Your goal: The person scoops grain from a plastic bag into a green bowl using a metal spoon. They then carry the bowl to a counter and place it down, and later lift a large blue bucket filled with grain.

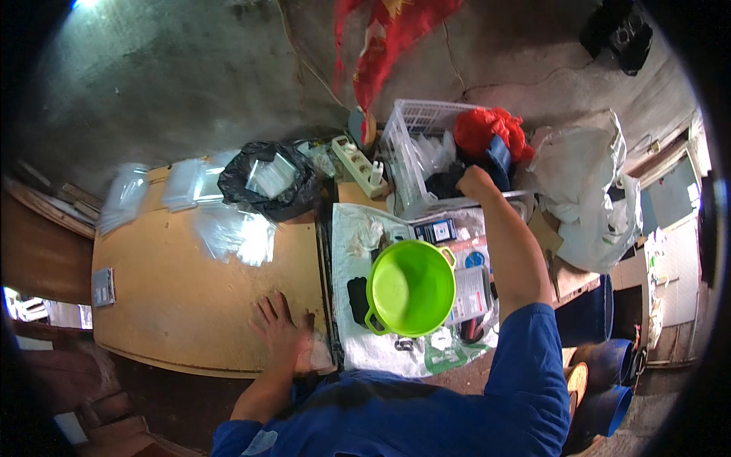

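My left hand (pixel 280 326) lies flat on the wooden tabletop (pixel 190 305), its fingers spread and nothing in them. Stretched out to the far right, my right hand (pixel 475 183) is over a white plastic crate (pixel 406 164). Its fingers are curled against a black plastic bag (pixel 444 183) inside; the fingertips are partly hidden. A tied red plastic bag (pixel 491 131) and a dark blue item (pixel 499 158) also sit in the crate. Between my arms, a bright green two-handled basin (pixel 411 289) stands on a white woven sack (pixel 352 236).
Clear plastic sleeves (pixel 236 232) lie on the tabletop near an open black bag (pixel 266 183) holding more. Behind stands a power strip (pixel 359 167). Small boxes (pixel 435 231) surround the basin. White plastic bags (pixel 590 183) and blue barrels (pixel 601 362) are at right.
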`<state>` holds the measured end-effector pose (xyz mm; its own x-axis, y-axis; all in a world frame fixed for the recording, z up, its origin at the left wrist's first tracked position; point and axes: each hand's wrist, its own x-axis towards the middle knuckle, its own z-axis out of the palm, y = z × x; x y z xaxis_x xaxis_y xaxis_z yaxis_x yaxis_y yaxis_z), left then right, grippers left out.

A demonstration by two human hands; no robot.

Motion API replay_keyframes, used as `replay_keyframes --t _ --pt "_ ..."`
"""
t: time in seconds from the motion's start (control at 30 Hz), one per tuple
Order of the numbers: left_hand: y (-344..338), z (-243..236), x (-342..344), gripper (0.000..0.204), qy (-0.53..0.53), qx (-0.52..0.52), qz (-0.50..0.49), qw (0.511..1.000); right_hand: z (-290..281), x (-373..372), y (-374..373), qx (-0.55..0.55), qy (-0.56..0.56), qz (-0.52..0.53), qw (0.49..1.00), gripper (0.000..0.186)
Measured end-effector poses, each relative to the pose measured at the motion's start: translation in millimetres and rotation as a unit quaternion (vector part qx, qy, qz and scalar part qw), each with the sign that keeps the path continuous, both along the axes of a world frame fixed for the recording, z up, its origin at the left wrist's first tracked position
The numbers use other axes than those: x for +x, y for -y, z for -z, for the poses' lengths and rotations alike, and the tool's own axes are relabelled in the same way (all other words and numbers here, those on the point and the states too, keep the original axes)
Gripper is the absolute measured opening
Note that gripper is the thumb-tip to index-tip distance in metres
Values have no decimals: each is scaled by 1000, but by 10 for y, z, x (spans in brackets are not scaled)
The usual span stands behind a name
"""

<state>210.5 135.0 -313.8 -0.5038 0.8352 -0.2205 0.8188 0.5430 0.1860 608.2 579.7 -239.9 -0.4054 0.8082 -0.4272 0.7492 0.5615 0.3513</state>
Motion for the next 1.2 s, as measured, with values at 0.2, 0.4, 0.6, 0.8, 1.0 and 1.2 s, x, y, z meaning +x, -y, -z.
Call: replay_keyframes --t 0.2,0.4,0.6,0.8,1.0,1.2 --pt "-8 50 16 92 -1 22 -3 1000 -248 -51 55 81 -61 48 994 24" --pt "-42 19 -8 94 23 3 -14 1000 -546 -167 196 108 -252 170 947 31" --pt "-37 29 3 96 26 -25 -23 999 -927 -307 547 126 -471 364 794 34" --pt "-6 76 -25 95 26 22 -6 999 -1025 -262 622 136 -467 353 799 33" --pt "18 78 -16 95 19 41 -2 999 -992 -253 640 43 -535 323 779 40" --pt "-18 -52 -10 98 57 6 -22 998 -1004 -151 643 -167 -561 385 713 108"
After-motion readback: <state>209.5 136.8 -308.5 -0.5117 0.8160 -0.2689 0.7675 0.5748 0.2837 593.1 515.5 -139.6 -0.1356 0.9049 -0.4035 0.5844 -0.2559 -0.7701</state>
